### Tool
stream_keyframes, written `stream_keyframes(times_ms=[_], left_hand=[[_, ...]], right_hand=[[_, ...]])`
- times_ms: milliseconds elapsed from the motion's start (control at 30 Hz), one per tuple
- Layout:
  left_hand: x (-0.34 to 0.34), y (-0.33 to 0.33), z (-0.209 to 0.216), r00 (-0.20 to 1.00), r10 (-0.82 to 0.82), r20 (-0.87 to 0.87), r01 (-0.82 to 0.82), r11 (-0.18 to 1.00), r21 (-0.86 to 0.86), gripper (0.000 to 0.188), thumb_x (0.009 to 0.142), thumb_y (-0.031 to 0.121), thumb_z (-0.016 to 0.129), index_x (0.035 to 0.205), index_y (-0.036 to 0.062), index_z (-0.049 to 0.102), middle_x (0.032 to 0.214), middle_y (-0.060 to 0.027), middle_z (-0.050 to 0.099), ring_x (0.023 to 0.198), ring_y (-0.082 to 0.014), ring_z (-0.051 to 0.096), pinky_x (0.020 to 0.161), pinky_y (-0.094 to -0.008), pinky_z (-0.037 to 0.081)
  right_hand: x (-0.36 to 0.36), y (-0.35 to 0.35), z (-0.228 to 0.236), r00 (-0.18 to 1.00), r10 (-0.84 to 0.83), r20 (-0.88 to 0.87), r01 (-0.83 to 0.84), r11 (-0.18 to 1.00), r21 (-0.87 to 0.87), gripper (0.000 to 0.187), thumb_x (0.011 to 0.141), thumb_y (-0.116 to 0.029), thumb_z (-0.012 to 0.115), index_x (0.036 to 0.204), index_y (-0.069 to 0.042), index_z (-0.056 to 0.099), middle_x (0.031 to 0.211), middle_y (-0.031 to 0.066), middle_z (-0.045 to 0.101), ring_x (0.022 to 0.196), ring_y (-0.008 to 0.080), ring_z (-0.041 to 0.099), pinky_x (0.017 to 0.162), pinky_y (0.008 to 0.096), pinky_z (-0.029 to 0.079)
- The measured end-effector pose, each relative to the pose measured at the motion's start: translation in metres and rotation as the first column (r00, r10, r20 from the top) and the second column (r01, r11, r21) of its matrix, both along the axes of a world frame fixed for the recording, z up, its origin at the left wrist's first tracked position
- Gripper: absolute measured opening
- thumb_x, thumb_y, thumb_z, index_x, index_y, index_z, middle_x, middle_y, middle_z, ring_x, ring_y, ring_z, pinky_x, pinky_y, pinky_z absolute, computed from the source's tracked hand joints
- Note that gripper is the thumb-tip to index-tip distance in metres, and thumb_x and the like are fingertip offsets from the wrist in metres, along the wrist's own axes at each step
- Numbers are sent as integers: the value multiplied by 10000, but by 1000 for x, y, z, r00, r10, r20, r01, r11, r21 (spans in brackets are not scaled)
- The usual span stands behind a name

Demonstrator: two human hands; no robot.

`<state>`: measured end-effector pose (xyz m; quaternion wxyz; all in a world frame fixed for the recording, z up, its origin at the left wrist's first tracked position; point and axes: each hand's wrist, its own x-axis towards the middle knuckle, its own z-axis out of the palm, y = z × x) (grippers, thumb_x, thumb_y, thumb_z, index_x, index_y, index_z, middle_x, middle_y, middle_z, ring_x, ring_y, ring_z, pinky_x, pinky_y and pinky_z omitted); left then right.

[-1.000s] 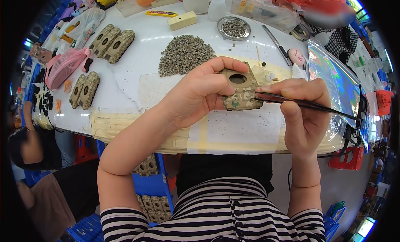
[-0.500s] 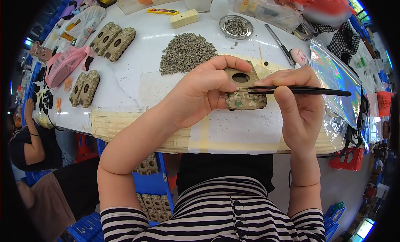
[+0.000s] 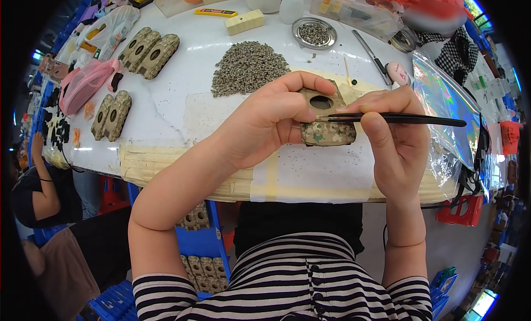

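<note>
Hands raised above white table [image 3: 188, 61]: left hand [image 3: 265, 122] grips camouflage toy tank hull [image 3: 326, 122]; right hand [image 3: 395, 138] pinches black tweezers [image 3: 398, 119], tips on hull. Beyond, heap of small grey parts [image 3: 247, 66], metal dish [image 3: 313, 33].

small assembly workshop: taped worktable [image 3: 182, 94], heap of tiny grey parts [image 3: 247, 66], rows of identical camouflage shells [image 3: 148, 54].

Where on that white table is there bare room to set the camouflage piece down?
Bare white table lies between the heap of small grey parts and the camouflage shells at left. The taped sheet under the hands is free too. The far edge is crowded with dish, bottle, bags.
</note>
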<state>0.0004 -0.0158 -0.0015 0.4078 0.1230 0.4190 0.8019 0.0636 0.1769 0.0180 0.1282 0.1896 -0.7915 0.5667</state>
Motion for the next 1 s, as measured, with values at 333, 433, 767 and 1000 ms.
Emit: stream_keyframes(times_ms=[333, 433, 767, 1000], left_hand=[[0, 0, -1, 1000, -8, -2, 8, 1000, 2, 423, 792, 46, 449, 1212, -9, 432, 1132, -135, 566, 1024, -179, 597, 873, -300, 501], [0, 0, -1, 1000, -4, -6, 4, 1000, 1, 424, 792, 45, 449, 1213, -9, 432, 1133, -134, 566, 1023, -176, 597, 873, -301, 501], [-1, 1, 0, 1000, 7, -14, -7, 1000, 1, 429, 783, 43, 442, 1209, -13, 432, 1158, -152, 558, 1046, -205, 599, 907, -328, 495], [-1, 1, -1, 998, 38, -40, -38, 999, -18, 430, 776, 47, 447, 1199, -28, 429, 1206, -204, 532, 1094, -321, 587, 948, -377, 481]], right_hand=[[-1, 0, -1, 1000, 22, -5, -22, 1000, -17, 148, 930, -130, 554, 952, 5, 498, 898, 119, 614, 864, 160, 578, 825, 285, 452], [-1, 1, -2, 1000, 16, -7, -16, 1000, 2, 147, 932, -130, 551, 951, 5, 496, 898, 122, 615, 863, 161, 580, 826, 288, 453], [1, -2, -2, 999, 11, 30, -5, 985, -174, 197, 950, -185, 525, 971, 8, 490, 887, 120, 606, 861, 174, 585, 830, 299, 458], [4, 14, -4, 960, -225, -169, 191, 962, -194, 124, 944, -113, 519, 996, 0, 528, 862, 61, 620, 794, 96, 549, 824, 254, 416]])
